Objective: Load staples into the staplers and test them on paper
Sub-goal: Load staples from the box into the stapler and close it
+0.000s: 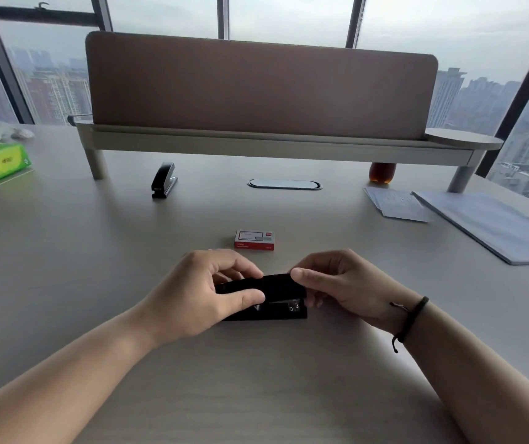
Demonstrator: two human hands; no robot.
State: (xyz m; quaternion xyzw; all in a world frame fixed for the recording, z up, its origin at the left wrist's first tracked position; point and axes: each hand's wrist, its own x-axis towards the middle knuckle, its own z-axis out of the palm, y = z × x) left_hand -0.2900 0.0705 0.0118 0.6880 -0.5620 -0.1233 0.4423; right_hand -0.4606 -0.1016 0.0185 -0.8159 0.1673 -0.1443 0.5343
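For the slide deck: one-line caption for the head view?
Both hands, left hand and right hand, hold a black stapler on the desk, red staple box just beyond.

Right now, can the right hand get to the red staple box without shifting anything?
Probably yes. The staple box lies just beyond both hands with bare desk between it and the right hand. But that hand, like the left hand, grips the black stapler, so it must let go first.

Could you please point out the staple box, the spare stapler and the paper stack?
staple box (254,240), head view, top face.
spare stapler (163,180), head view, black upper arm.
paper stack (500,224), head view, top sheet.
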